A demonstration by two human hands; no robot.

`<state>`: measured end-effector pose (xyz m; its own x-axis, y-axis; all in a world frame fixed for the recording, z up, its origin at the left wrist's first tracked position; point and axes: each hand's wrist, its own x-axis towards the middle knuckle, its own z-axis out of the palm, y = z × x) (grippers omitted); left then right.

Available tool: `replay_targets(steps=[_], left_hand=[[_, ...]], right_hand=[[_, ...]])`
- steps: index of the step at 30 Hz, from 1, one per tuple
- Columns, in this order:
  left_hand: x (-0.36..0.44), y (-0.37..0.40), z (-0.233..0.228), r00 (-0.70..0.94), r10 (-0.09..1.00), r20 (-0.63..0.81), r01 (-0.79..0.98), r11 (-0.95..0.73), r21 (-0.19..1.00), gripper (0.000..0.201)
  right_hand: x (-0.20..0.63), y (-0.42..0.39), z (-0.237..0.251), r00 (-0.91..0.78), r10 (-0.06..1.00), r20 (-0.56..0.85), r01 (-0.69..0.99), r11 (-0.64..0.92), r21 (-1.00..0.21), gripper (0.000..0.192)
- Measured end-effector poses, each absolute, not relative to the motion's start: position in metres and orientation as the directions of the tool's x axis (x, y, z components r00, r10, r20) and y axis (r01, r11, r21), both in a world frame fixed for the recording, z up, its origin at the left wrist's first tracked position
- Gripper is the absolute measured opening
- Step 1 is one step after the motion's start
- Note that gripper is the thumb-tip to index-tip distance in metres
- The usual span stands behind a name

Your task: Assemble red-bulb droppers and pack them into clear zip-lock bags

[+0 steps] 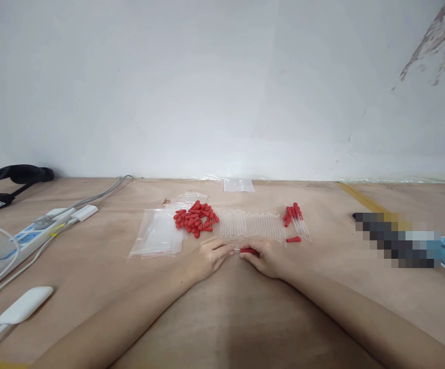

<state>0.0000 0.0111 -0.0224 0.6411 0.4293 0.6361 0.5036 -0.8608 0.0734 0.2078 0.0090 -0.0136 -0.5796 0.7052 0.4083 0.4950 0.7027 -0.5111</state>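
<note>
My left hand (211, 256) pinches one end of a thin clear glass dropper tube (237, 250). At the tube's other end, the fingers of my right hand (264, 257) are closed round a red rubber bulb (248, 250). Tube and bulb lie in line; how far one sits in the other is hard to make out. Just beyond my hands, a row of clear dropper tubes (249, 225) lies side by side. A pile of loose red rubber bulbs (194, 220) is at the row's left. Several droppers with red bulbs fitted (298, 218) lie at its right, near a single red bulb (294, 239).
Clear plastic zip bags (157, 233) lie left of the bulbs, and another bag (238, 185) is by the wall. A power strip (26, 238) with cables, a white adapter (26, 305) and a black strap (22, 174) occupy the left. A blurred dark object (395, 241) is at right.
</note>
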Motion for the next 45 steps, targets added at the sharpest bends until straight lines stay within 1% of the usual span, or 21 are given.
replay_targets(steps=[7, 9, 11, 14, 17, 19, 20, 21, 24, 27, 28, 30, 31, 34, 38, 40, 42, 43, 45], left_hand=[[0.002, 0.011, -0.024, 0.630, 0.435, 0.644, 0.505, -0.859, 0.085, 0.018], [0.003, 0.011, -0.023, 0.620, 0.448, 0.644, 0.509, -0.855, 0.104, 0.018], [0.004, 0.011, -0.023, 0.580, 0.476, 0.661, 0.518, -0.842, 0.152, 0.017], [0.008, 0.009, -0.020, 0.512, 0.564, 0.648, 0.538, -0.799, 0.271, 0.017], [0.008, 0.006, -0.016, 0.506, 0.618, 0.602, 0.529, -0.773, 0.349, 0.024], [0.006, 0.005, -0.013, 0.489, 0.635, 0.598, 0.538, -0.759, 0.365, 0.033], [0.005, 0.004, -0.012, 0.474, 0.645, 0.600, 0.553, -0.748, 0.367, 0.036], [0.003, 0.005, -0.011, 0.457, 0.656, 0.600, 0.572, -0.734, 0.367, 0.036], [0.001, 0.007, -0.012, 0.424, 0.676, 0.603, 0.611, -0.705, 0.361, 0.030], [0.001, 0.010, -0.016, 0.423, 0.671, 0.609, 0.622, -0.704, 0.343, 0.023], [0.001, 0.011, -0.017, 0.430, 0.667, 0.608, 0.623, -0.707, 0.335, 0.021], [0.002, 0.012, -0.018, 0.447, 0.663, 0.600, 0.623, -0.712, 0.323, 0.017], [0.002, 0.012, -0.019, 0.452, 0.665, 0.595, 0.624, -0.712, 0.322, 0.017], [0.002, 0.011, -0.019, 0.455, 0.677, 0.578, 0.632, -0.703, 0.326, 0.015], [0.001, 0.012, -0.020, 0.456, 0.683, 0.571, 0.639, -0.698, 0.324, 0.014], [0.001, 0.012, -0.020, 0.456, 0.680, 0.574, 0.643, -0.698, 0.315, 0.014], [0.003, 0.011, -0.019, 0.448, 0.676, 0.584, 0.657, -0.693, 0.298, 0.012], [0.004, 0.010, -0.017, 0.437, 0.678, 0.592, 0.671, -0.683, 0.288, 0.010], [0.006, 0.009, -0.012, 0.398, 0.695, 0.599, 0.720, -0.641, 0.265, 0.007]], right_hand=[[0.204, 0.008, -0.007, -0.586, 0.711, 0.389, 0.487, 0.692, -0.532, 0.013], [0.205, 0.009, -0.006, -0.587, 0.713, 0.383, 0.461, 0.684, -0.566, 0.015], [0.206, 0.012, -0.006, -0.569, 0.723, 0.391, 0.406, 0.661, -0.630, 0.015], [0.205, 0.017, -0.008, -0.451, 0.796, 0.405, 0.304, 0.563, -0.768, 0.016], [0.204, 0.023, -0.009, -0.281, 0.893, 0.352, 0.172, 0.407, -0.897, 0.029], [0.209, 0.029, -0.004, -0.182, 0.922, 0.341, 0.104, 0.363, -0.926, 0.034], [0.215, 0.033, 0.001, -0.132, 0.927, 0.351, 0.100, 0.365, -0.926, 0.034], [0.224, 0.039, 0.007, -0.088, 0.926, 0.367, 0.120, 0.375, -0.919, 0.035], [0.266, 0.059, 0.027, 0.053, 0.910, 0.411, 0.290, 0.380, -0.878, 0.044], [0.314, 0.079, 0.037, 0.137, 0.852, 0.506, 0.550, 0.359, -0.754, 0.050], [0.327, 0.084, 0.037, 0.138, 0.853, 0.503, 0.633, 0.314, -0.708, 0.050], [0.345, 0.093, 0.030, 0.133, 0.872, 0.471, 0.777, 0.204, -0.596, 0.038], [0.349, 0.096, 0.025, 0.121, 0.883, 0.453, 0.820, 0.168, -0.548, 0.033], [0.349, 0.103, 0.007, 0.096, 0.900, 0.425, 0.880, 0.122, -0.458, 0.028], [0.339, 0.108, -0.005, 0.115, 0.909, 0.401, 0.930, 0.044, -0.364, 0.033], [0.337, 0.107, -0.004, 0.121, 0.902, 0.414, 0.947, 0.020, -0.320, 0.037], [0.337, 0.104, 0.000, 0.101, 0.898, 0.428, 0.947, 0.045, -0.318, 0.036], [0.337, 0.102, 0.002, 0.065, 0.904, 0.423, 0.944, 0.082, -0.319, 0.033], [0.337, 0.096, 0.008, -0.074, 0.923, 0.378, 0.941, 0.190, -0.281, 0.022]])
